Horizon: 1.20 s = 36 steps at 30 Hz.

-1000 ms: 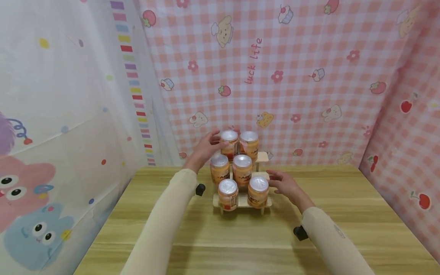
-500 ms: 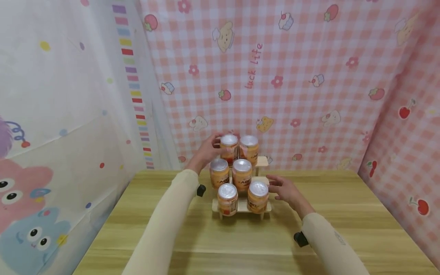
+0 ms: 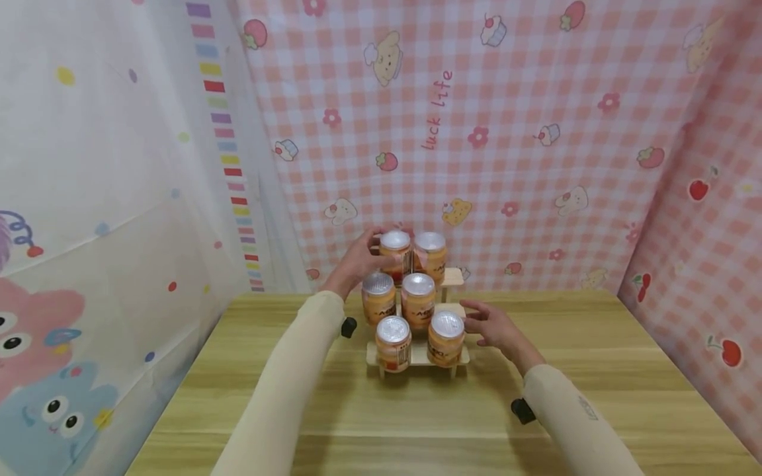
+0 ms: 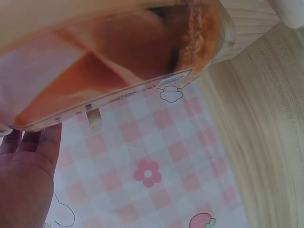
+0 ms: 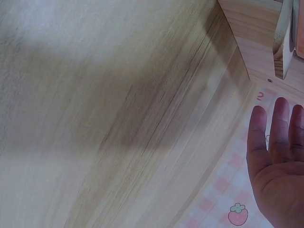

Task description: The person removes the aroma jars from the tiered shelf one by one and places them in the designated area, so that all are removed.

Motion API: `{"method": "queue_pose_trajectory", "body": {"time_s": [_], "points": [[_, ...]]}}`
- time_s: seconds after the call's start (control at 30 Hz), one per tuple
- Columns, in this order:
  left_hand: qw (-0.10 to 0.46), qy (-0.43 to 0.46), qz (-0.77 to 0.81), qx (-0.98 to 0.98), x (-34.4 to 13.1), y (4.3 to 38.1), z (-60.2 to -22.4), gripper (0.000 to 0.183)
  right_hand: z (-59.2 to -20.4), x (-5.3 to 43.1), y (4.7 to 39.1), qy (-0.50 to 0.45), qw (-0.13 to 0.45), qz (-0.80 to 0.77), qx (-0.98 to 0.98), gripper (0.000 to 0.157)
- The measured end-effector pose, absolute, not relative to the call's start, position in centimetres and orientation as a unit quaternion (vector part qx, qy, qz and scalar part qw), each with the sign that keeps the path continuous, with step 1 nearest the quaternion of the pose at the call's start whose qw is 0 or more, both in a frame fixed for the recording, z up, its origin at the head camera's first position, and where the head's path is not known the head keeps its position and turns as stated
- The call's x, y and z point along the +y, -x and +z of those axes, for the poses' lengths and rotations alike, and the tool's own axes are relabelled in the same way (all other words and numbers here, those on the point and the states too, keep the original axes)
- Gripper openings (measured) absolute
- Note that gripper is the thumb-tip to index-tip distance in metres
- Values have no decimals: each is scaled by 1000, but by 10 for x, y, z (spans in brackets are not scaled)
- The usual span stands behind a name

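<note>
Orange-labelled cans with silver lids stand upright in pairs on a three-tier wooden rack point(image 3: 420, 354). My left hand point(image 3: 357, 260) holds the top-left can point(image 3: 395, 240) from its left side, thumb across the front and fingers behind. In the left wrist view this can point(image 4: 114, 57) fills the upper part, and the hand point(image 4: 28, 175) meets its far end. My right hand point(image 3: 495, 329) is at the right end of the middle shelf point(image 3: 450, 309), its fingertips close to the wood. The right wrist view shows its fingers point(image 5: 257, 128) extended, holding nothing.
Beside the held can stands the top-right can point(image 3: 430, 258). Below are the middle cans point(image 3: 379, 304) and the bottom cans point(image 3: 445, 340). The rack is on a wood-grain table point(image 3: 381, 423), with a pink checked cloth point(image 3: 506, 172) hanging behind it.
My left fingers and thumb have come slightly closer around the top-left can. My right hand stays beside the shelf end, and the head view has shifted a little.
</note>
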<state>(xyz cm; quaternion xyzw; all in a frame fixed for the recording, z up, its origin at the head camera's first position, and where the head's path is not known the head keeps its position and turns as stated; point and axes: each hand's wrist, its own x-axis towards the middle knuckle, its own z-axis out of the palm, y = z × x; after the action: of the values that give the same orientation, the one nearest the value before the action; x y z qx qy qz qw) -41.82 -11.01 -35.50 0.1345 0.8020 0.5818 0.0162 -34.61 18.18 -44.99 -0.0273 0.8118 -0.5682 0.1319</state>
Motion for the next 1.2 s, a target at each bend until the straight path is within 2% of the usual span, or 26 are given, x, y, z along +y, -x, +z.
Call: {"method": "queue_pose_trajectory", "body": {"time_s": [0.3, 0.57, 0.83, 1.03, 1.2], "points": [[-13, -133, 602, 788, -114, 417, -351, 60, -451, 182, 347, 26, 135, -565, 814, 53], [-59, -127, 612, 778, -126, 412, -327, 70, -450, 182, 348, 22, 139, -563, 814, 51], [-90, -131, 601, 784, -143, 405, -303, 64, -447, 181, 347, 31, 141, -557, 818, 51], [-115, -125, 590, 789, -158, 396, -282, 70, -446, 180, 348, 37, 142, -555, 819, 51], [-122, -133, 592, 785, -167, 387, -271, 68, -448, 181, 346, 32, 145, -555, 818, 52]]}}
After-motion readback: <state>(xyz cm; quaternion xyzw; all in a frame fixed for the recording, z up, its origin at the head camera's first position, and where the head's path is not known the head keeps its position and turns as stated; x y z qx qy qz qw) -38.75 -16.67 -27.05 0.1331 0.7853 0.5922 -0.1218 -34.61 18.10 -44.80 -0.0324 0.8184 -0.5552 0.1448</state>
